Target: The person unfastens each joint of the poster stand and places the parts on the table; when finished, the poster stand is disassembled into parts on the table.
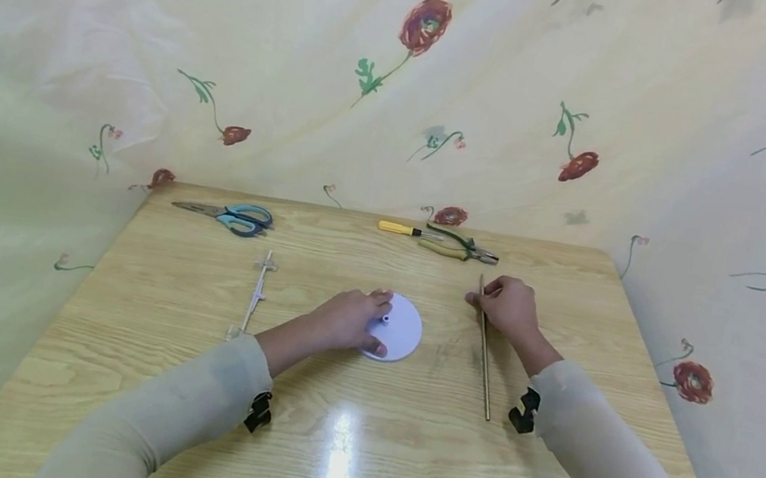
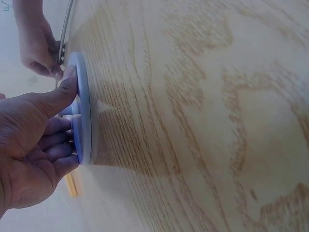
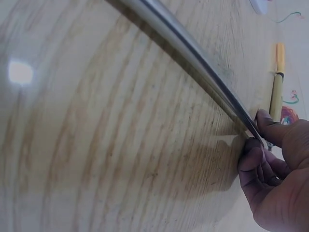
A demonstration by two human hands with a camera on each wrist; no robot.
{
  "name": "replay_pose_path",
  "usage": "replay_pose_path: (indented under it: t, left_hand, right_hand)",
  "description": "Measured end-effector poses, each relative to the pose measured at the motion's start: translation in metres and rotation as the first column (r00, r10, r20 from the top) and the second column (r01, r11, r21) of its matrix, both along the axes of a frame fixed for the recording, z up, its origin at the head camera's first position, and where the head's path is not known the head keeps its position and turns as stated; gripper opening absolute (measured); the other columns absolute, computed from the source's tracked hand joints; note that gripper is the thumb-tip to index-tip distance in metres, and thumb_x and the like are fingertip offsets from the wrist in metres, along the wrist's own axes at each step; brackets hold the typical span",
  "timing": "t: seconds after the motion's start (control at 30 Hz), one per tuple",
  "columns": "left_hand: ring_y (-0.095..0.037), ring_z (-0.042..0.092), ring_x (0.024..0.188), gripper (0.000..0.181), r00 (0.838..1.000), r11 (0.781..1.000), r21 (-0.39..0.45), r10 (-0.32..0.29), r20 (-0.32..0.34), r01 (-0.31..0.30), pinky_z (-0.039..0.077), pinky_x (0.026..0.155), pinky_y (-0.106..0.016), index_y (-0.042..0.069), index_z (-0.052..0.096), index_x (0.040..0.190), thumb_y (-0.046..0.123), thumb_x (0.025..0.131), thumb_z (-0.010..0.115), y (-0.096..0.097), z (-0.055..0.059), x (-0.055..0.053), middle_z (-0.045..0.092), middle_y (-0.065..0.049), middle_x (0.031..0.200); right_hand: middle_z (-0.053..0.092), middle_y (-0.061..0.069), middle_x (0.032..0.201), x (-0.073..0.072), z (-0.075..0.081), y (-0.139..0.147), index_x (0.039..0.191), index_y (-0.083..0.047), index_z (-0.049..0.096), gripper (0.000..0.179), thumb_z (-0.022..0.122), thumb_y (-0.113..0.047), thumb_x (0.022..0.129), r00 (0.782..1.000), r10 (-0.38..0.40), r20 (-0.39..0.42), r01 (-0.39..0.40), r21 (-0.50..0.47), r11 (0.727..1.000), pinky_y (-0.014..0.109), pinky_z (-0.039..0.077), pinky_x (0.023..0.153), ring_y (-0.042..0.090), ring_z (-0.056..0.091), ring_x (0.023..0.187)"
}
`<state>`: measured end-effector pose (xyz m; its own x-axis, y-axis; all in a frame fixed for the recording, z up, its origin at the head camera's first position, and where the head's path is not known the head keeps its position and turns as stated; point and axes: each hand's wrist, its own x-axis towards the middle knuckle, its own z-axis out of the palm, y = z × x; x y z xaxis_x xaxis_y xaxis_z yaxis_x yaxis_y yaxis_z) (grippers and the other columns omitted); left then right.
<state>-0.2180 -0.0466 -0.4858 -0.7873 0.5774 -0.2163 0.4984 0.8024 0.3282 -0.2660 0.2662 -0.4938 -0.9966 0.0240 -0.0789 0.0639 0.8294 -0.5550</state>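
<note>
A round white disc with a small upright stub at its centre lies near the middle of the table. My left hand grips it from the left, the thumb at the near rim and the fingers over the far side. In the left wrist view the disc appears edge-on against the wood, held by the left hand. To the right, a thin brass-coloured metal rod slants toward the front. My right hand pinches it near its far end. The right wrist view shows the rod running into the right hand's fingers.
Blue-handled scissors lie at the back left. A thin white rod with clear fittings is left of the disc. At the back edge are a yellow-handled screwdriver and green-and-yellow pliers. Flowered cloth hangs behind the wooden table.
</note>
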Motion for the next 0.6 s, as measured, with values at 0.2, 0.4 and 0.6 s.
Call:
replay_pose_path:
  t: [0.2,0.4,0.6]
  left_hand:
    - [-0.035,0.042,0.164,0.087,1.000,1.000,-0.004,0.008,0.000,-0.008,0.038,0.134,-0.047,0.012,0.051,0.165,0.048,0.094,0.087,-0.0004,0.0017,0.0022,0.036,-0.010,0.179]
    - [-0.037,0.046,0.161,0.084,1.000,1.000,-0.008,0.011,-0.017,-0.011,0.043,0.131,-0.048,0.013,0.057,0.162,0.048,0.093,0.089,0.0003,0.0051,0.0025,0.040,-0.010,0.178]
    - [-0.037,0.050,0.159,0.103,0.999,0.996,0.074,0.047,-0.003,-0.046,0.046,0.129,-0.051,0.019,0.041,0.172,0.044,0.088,0.094,-0.0017,0.0053,0.0027,0.043,-0.011,0.176]
  right_hand:
    - [0.078,0.023,0.103,0.0016,-0.0023,0.0003,0.113,0.004,0.072,0.043,0.081,-0.037,0.103,1.000,0.000,-0.017,0.000,0.003,1.000,0.029,0.052,0.063,0.028,0.070,0.081]
    - [0.078,0.023,0.101,0.0024,-0.0019,0.0009,0.113,0.004,0.071,0.043,0.081,-0.037,0.103,1.000,0.003,-0.019,-0.003,-0.010,1.000,0.030,0.051,0.064,0.028,0.070,0.080]
    - [0.079,0.022,0.098,0.0019,-0.0006,0.0014,0.113,0.005,0.071,0.044,0.081,-0.037,0.103,1.000,0.011,-0.025,-0.012,-0.019,1.000,0.029,0.052,0.062,0.025,0.069,0.077]
